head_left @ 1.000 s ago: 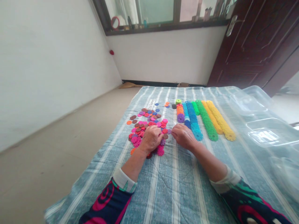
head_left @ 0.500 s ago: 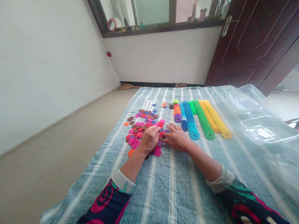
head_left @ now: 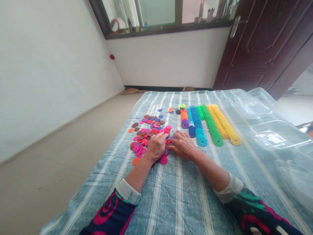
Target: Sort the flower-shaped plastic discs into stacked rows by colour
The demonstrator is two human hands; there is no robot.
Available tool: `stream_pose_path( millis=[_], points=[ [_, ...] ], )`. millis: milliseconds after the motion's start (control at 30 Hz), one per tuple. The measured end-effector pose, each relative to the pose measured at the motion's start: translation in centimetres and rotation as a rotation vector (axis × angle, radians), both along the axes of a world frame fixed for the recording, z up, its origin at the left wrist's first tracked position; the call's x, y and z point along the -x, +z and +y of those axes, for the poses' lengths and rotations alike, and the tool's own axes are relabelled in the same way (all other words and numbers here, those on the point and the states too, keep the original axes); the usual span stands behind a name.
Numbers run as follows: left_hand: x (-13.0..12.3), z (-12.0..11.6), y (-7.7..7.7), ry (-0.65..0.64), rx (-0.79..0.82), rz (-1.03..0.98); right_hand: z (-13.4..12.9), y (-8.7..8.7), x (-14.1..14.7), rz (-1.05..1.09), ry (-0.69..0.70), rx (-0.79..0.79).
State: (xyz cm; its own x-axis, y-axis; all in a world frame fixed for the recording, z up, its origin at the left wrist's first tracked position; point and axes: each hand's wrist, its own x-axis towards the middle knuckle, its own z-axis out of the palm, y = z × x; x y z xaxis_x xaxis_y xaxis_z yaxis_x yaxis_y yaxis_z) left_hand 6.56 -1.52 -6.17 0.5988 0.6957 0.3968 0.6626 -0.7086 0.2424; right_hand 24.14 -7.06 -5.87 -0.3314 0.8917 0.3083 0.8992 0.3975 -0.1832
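A loose pile of notched plastic discs (head_left: 139, 149), mostly pink, red, brown and purple, lies on the striped cloth. Over its right part is my left hand (head_left: 156, 147), fingers curled and closed; what they hold is hidden behind the hand. A red disc (head_left: 168, 142) shows between my two hands. My right hand (head_left: 184, 145) rests at the pile's right edge, fingers bent and apart, their tips close to the red and purple discs. Beyond it lie rows of overlapping discs: purple and orange (head_left: 185, 121), blue (head_left: 199, 127), green (head_left: 212, 126) and yellow (head_left: 226, 125).
Clear plastic boxes (head_left: 281, 134) stand along the right side of the striped cloth (head_left: 193, 202). A lettered paper strip (head_left: 154, 110) and several stray discs lie at the far left. Beyond are a wall, a window and a dark red door (head_left: 259, 49).
The whole view has shifted slightly. My right hand's fingers have moved a little over the discs; my left hand stays in nearly the same place on the pile.
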Motion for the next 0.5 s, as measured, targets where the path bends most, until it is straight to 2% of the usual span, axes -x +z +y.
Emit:
stream_pose_path(
  millis=[167,333,400,500],
  points=[
    [-0.1,0.2,-0.3,0.033,-0.04,-0.023,-0.1,0.2,0.3,0.033,0.059,-0.026],
    [0.0,0.3,-0.7,0.053,-0.061,-0.013,0.0,-0.2,0.8,0.063,0.189,-0.103],
    [0.1,0.4,-0.8,0.049,-0.058,-0.023,0.2,-0.5,0.8,0.068,0.172,-0.124],
    [0.1,0.4,-0.8,0.024,-0.048,-0.015,0.4,-0.9,0.4,0.041,0.059,-0.127]
  ],
)
